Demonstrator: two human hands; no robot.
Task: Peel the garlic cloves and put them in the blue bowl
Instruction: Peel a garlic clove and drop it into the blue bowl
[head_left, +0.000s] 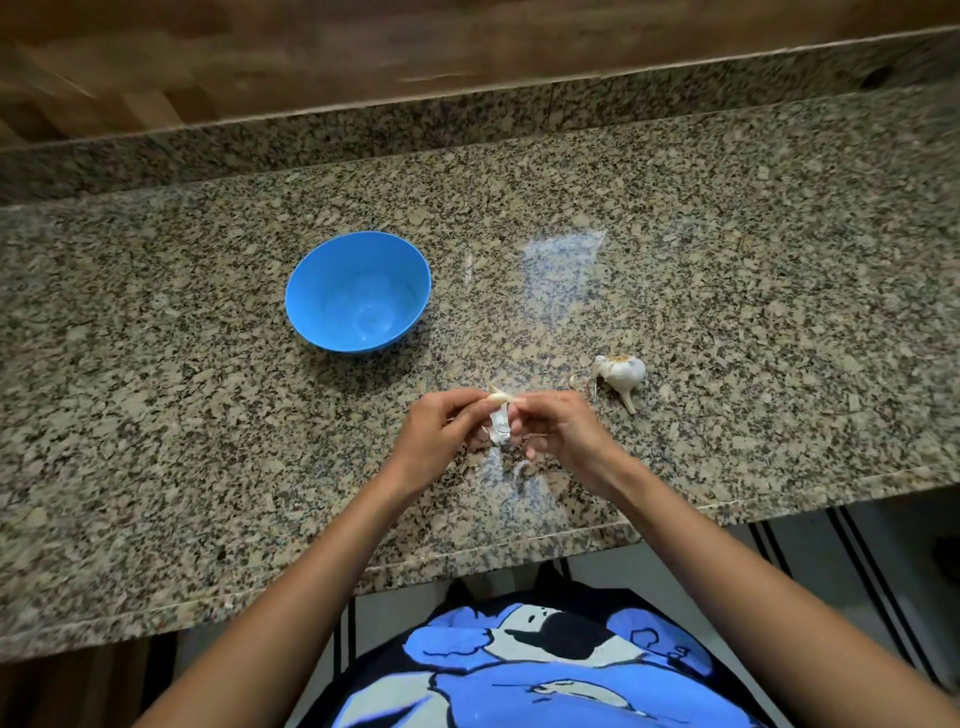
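Observation:
A pale garlic clove (500, 398) is pinched between my left hand (441, 431) and my right hand (558, 428), just above the granite counter. A strip of white papery skin (500, 426) hangs down from the clove between my fingers. The blue bowl (358, 291) stands empty to the upper left of my hands. To the right of my hands lies a garlic head (621, 371) on its side, stem pointing toward me, with a small loose clove (574, 381) beside it.
The speckled granite counter (727, 260) runs left to right, with a raised granite ledge and a wooden wall behind it. Its front edge (467, 558) is close to my body. A curl of peel (522, 470) lies below my hands.

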